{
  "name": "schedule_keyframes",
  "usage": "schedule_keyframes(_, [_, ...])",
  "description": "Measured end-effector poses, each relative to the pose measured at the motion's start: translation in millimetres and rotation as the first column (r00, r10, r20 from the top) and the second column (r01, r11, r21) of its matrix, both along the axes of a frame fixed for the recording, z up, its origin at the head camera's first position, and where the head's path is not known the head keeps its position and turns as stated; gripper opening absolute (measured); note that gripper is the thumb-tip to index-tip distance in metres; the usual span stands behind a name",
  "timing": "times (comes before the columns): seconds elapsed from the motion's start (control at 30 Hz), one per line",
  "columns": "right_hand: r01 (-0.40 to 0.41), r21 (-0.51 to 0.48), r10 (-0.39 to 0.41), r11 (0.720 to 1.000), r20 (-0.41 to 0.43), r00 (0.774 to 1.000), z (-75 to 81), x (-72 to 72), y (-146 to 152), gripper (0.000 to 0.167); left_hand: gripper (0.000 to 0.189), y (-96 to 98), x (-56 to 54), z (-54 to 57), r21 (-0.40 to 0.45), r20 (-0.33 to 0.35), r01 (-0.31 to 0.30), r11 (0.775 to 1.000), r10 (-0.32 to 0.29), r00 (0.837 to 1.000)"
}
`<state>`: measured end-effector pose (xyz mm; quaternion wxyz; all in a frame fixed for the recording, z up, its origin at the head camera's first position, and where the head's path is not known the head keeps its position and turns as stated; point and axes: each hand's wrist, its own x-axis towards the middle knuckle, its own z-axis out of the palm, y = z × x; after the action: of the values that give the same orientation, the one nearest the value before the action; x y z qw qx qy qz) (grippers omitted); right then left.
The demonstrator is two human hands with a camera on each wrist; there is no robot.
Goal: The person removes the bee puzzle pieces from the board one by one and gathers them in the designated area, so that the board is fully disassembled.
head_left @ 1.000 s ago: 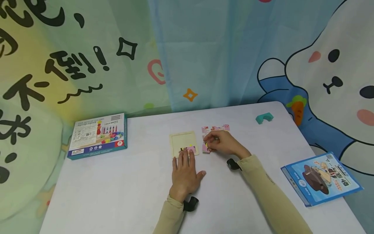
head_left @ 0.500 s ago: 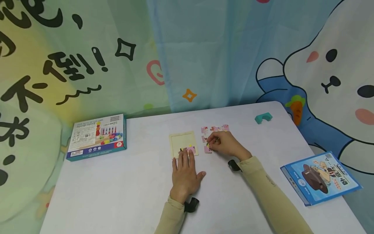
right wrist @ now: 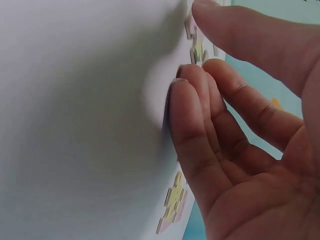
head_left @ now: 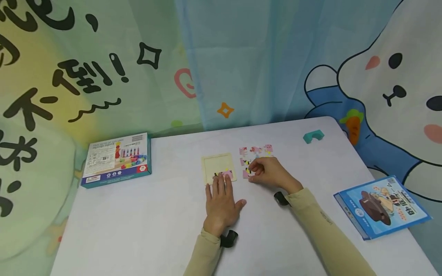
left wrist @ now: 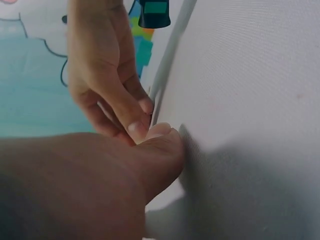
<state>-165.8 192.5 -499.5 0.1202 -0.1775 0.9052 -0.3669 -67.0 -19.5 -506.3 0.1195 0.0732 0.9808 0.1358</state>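
My left hand [head_left: 222,209] lies flat with straight fingers, their tips over the lower edge of a cream puzzle tray [head_left: 217,156]. Pink and yellow puzzle pieces [head_left: 228,173] fill part of the tray's lower side, partly covered by those fingertips. To the right, my right hand [head_left: 271,172] is low over a cluster of loose jigsaw pieces [head_left: 256,149], hiding several of them. The right wrist view shows its thumb [right wrist: 225,20] apart from the bent fingers [right wrist: 187,115], with nothing between them. Other jigsaw pieces [right wrist: 174,200] lie below the fingers there.
A game box [head_left: 117,159] lies at the back left of the white table [head_left: 145,230]. Near the right edge is a blue box [head_left: 381,207], and a small teal arch-shaped block [head_left: 313,135] sits at the back right. A printed curtain [head_left: 235,65] hangs behind.
The right hand has shifted slightly right, and its thumb and fingers have come apart. Yellow and pink pieces now show beside its fingertips. The left hand stays on the tray edge.
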Motion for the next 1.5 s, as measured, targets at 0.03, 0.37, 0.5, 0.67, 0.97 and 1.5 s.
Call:
schedule_keyframes(0.03, [-0.01,0.003,0.01,1.0,-0.01,1.0,-0.9,-0.7,-1.4,0.031,0.094,-0.7,-0.2,0.3,-0.008,-0.003,-0.002,1.0,0.002,1.0])
schedule_keyframes(0.37, [-0.01,0.01,0.01,1.0,-0.043,0.999,-6.4,0.5,-3.3,0.025,0.093,-3.7,-0.9,0.0,-0.036,-0.052,0.012,0.999,-0.014,0.999])
schedule_keyframes(0.5, [-0.026,-0.003,0.026,1.0,-0.028,0.999,-6.2,2.7,-3.5,0.023,0.092,-3.7,1.2,-0.9,-0.043,-0.048,0.009,0.999,-0.011,0.999])
schedule_keyframes(0.67, [-0.029,-0.01,0.029,1.0,-0.003,1.0,-4.5,4.9,0.3,0.023,0.092,-0.6,3.7,-0.8,-0.026,-0.049,0.01,1.0,-0.011,0.999])
schedule_keyframes(0.97, [-0.04,-0.023,0.04,0.999,-0.015,0.999,-2.5,4.4,2.2,0.025,0.087,-4.8,2.0,-4.8,-0.01,-0.091,0.02,1.0,-0.021,0.996])
schedule_keyframes(1.5, [-0.127,-0.084,0.125,0.988,-0.028,0.992,18.1,-10.5,-32.3,0.022,0.081,-8.8,4.2,-3.3,0.091,-0.063,-0.075,0.993,0.081,0.995])
